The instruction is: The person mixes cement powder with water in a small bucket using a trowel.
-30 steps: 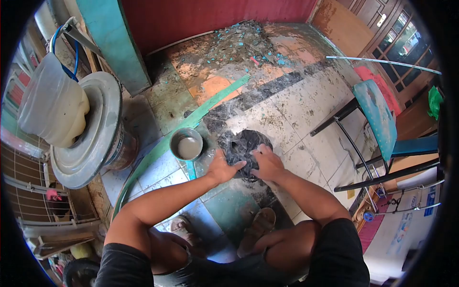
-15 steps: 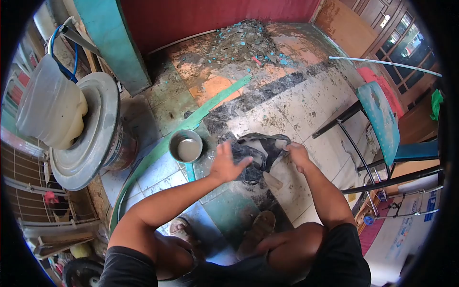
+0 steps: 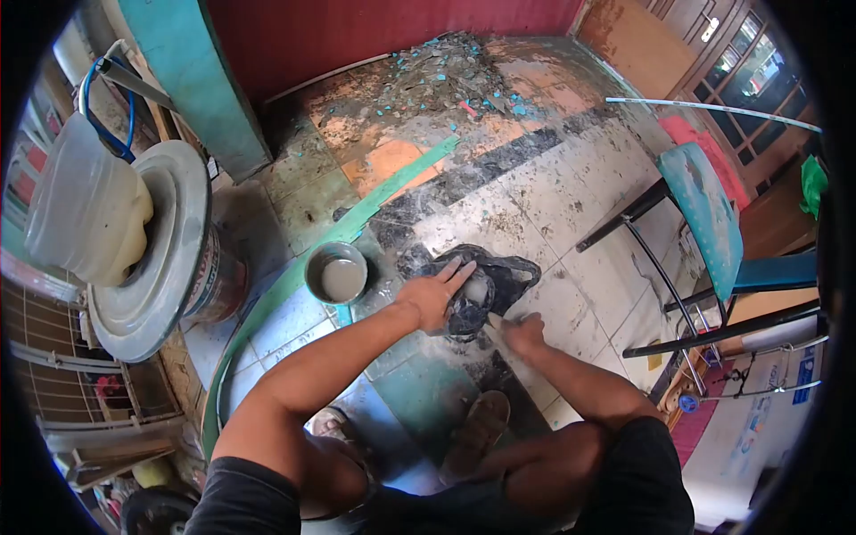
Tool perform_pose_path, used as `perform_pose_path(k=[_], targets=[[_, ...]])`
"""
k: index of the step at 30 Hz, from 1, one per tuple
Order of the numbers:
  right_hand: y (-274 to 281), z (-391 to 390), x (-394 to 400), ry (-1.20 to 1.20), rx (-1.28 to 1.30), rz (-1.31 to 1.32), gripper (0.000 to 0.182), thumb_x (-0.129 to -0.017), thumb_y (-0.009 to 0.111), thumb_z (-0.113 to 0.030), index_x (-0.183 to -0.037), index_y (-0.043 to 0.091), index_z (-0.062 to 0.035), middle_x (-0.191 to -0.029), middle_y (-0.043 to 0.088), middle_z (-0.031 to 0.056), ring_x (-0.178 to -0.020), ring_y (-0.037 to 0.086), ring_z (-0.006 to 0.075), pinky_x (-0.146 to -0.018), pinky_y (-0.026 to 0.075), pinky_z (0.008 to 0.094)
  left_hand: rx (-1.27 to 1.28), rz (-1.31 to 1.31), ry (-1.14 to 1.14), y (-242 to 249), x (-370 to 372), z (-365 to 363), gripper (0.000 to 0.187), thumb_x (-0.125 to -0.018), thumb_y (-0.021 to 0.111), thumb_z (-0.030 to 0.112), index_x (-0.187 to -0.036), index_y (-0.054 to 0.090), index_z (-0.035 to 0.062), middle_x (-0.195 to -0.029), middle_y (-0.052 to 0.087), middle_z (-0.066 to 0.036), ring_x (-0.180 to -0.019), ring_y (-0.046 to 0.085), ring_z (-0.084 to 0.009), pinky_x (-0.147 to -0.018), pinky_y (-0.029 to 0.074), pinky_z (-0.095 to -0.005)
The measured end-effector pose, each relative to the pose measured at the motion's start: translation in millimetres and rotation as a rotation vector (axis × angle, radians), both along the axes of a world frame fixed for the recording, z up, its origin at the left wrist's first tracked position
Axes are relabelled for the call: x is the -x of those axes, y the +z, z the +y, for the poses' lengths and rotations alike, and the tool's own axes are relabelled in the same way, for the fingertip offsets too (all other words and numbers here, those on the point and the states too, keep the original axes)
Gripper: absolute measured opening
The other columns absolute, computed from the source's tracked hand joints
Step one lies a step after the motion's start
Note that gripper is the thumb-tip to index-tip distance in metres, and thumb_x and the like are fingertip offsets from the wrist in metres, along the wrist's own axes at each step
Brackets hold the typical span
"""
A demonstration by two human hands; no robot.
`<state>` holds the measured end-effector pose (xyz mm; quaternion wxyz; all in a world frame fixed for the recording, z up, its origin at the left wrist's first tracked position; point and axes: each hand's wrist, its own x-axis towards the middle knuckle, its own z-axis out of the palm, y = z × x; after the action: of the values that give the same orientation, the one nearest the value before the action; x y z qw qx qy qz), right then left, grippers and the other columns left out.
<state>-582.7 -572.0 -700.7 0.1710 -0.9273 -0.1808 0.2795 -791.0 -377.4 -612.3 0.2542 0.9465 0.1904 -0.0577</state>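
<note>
A black plastic bag lies crumpled on the tiled floor, its mouth open on a grey-white powder. My left hand rests on the bag's left side, fingers stretched out. Just below the bag, my right hand is closed around a pale flat piece, mostly hidden by the fingers, its tip close to the bag. Left of the bag stands a round pot holding grey, wet-looking paste, with a turquoise handle pointing toward me.
A green strip curves across the floor beyond the pot. Rubble is heaped by the red wall. A bucket with a grey lid bears a cut plastic container at left. At right stands a turquoise chair.
My right hand has let go of the bag's right edge and moved down to the pale piece. My left hand has come down onto the bag, which now lies flatter.
</note>
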Motion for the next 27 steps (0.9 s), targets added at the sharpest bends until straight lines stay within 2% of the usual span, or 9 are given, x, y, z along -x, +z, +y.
perform_pose_path(k=[3,6,9,13,15,18,22,24,27], targets=[[36.6,10.1,10.9,-0.065,-0.031,0.167,0.082,-0.085,0.080,-0.042,-0.133,0.047,0.0161,-0.130,0.062,0.0316,-0.124,0.061,0.0388,-0.103,0.049,0.0408,0.054,0.073,0.031,2.9,1.1,4.7,0.096,-0.085,0.065,0.016,-0.166,0.013,0.0207,-0.157,0.045,-0.019,-0.121,0.064,-0.0381,-0.102,0.048,-0.0515],[80.4,19.5,15.5,0.068,0.015,0.301,0.077,-0.089,0.077,-0.045,-0.132,0.054,0.0139,-0.134,0.062,0.0286,-0.125,0.062,0.0354,-0.102,0.050,0.0416,0.025,0.081,0.007,-6.6,3.3,7.4,0.084,-0.085,0.064,0.015,-0.161,0.030,0.0190,-0.145,0.055,-0.015,-0.120,0.063,-0.0366,-0.101,0.047,-0.0525],[76.8,21.1,15.4,0.310,0.041,0.319,0.081,-0.089,0.072,-0.060,-0.129,0.060,0.0100,-0.124,0.068,0.0271,-0.109,0.069,0.0364,-0.092,0.055,0.0438,-0.037,0.140,-0.064,-12.7,7.0,12.2,0.066,-0.084,0.065,0.018,-0.148,0.050,0.0197,-0.133,0.061,-0.013,-0.118,0.065,-0.0329,-0.101,0.047,-0.0525],[50.0,22.5,15.9,0.401,0.194,0.193,0.086,-0.091,0.064,-0.067,-0.128,0.062,0.0101,-0.126,0.067,0.0287,-0.111,0.069,0.0392,-0.093,0.054,0.0434,-0.069,0.074,-0.039,-3.6,18.1,8.7,0.052,-0.082,0.065,0.018,-0.134,0.064,0.0234,-0.127,0.063,-0.011,-0.116,0.067,-0.0296,-0.101,0.046,-0.0524],[59.5,24.0,19.9,0.408,0.191,0.184,0.088,-0.092,0.061,-0.069,-0.122,0.063,0.0136,-0.123,0.068,0.0297,-0.116,0.066,0.0399,-0.097,0.052,0.0431,-0.090,0.088,-0.072,-7.1,20.0,6.0,0.048,-0.084,0.064,0.019,-0.132,0.065,0.0210,-0.128,0.061,-0.009,-0.116,0.065,-0.0305,-0.100,0.046,-0.0515],[72.2,23.6,14.1,0.448,0.162,0.218,0.085,-0.092,0.062,-0.069,-0.118,0.067,0.0113,-0.116,0.071,0.0279,-0.114,0.068,0.0382,-0.096,0.052,0.0435,-0.074,0.092,-0.106,-5.9,21.0,7.2,0.041,-0.086,0.063,0.019,-0.128,0.066,0.0164,-0.127,0.061,-0.009,-0.114,0.065,-0.0318,-0.098,0.047,-0.0506],[84.4,12.8,7.8,0.396,0.096,0.242,0.074,-0.092,0.064,-0.066,-0.114,0.072,0.0048,-0.104,0.075,0.0220,-0.103,0.071,0.0343,-0.091,0.053,0.0414,0.019,-0.093,-0.057,-2.6,27.6,13.2,0.041,-0.085,0.061,0.020,-0.125,0.068,0.0141,-0.123,0.066,-0.013,-0.111,0.068,-0.0349,-0.098,0.051,-0.0495],[80.2,5.6,-2.1,0.355,0.086,0.307,0.069,-0.093,0.065,-0.063,-0.116,0.073,0.0015,-0.101,0.076,0.0192,-0.097,0.072,0.0314,-0.088,0.053,0.0398,0.068,-0.063,-0.029,3.2,31.3,18.9,0.041,-0.086,0.060,0.023,-0.125,0.069,0.0129,-0.121,0.068,-0.015,-0.111,0.068,-0.0364,-0.099,0.051,-0.0487],[128.8,6.1,10.3,0.335,0.055,0.265,0.063,-0.094,0.066,-0.059,-0.117,0.074,-0.0009,-0.098,0.076,0.0160,-0.092,0.072,0.0268,-0.086,0.053,0.0371,0.071,-0.027,-0.018,0.2,37.3,24.5,0.043,-0.086,0.060,0.027,-0.126,0.070,0.0131,-0.122,0.069,-0.017,-0.112,0.067,-0.0376,-0.101,0.051,-0.0483]])
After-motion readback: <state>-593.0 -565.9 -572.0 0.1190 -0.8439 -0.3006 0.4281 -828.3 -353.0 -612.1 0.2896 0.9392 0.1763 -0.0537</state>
